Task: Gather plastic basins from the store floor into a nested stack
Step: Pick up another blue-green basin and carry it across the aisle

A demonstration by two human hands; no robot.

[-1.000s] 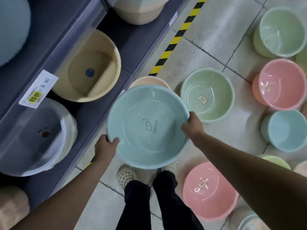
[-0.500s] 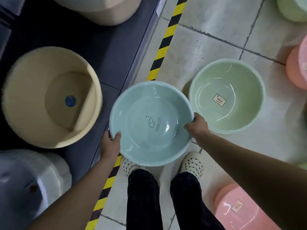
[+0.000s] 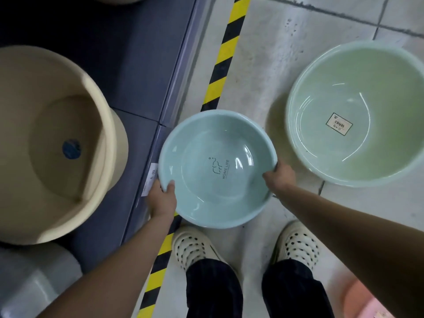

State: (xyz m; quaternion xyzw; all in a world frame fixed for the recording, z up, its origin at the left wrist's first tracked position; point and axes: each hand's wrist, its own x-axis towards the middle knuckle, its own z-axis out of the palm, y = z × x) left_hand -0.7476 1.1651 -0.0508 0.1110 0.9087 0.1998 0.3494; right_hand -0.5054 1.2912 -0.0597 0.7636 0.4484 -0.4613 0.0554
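Now both hands, left hand (image 3: 161, 198) and right hand (image 3: 281, 177), clamp opposite rims of the round pale-blue plastic basin (image 3: 218, 168) at frame centre; keep it level, lowering squarely for clean nesting.

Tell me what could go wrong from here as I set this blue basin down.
1. The blue basin hides the floor under it, so it could land askew on whatever is beneath.
2. Left hand and right hand pinch only the rim; it might tip.
3. The green basin sits close and could get bumped.
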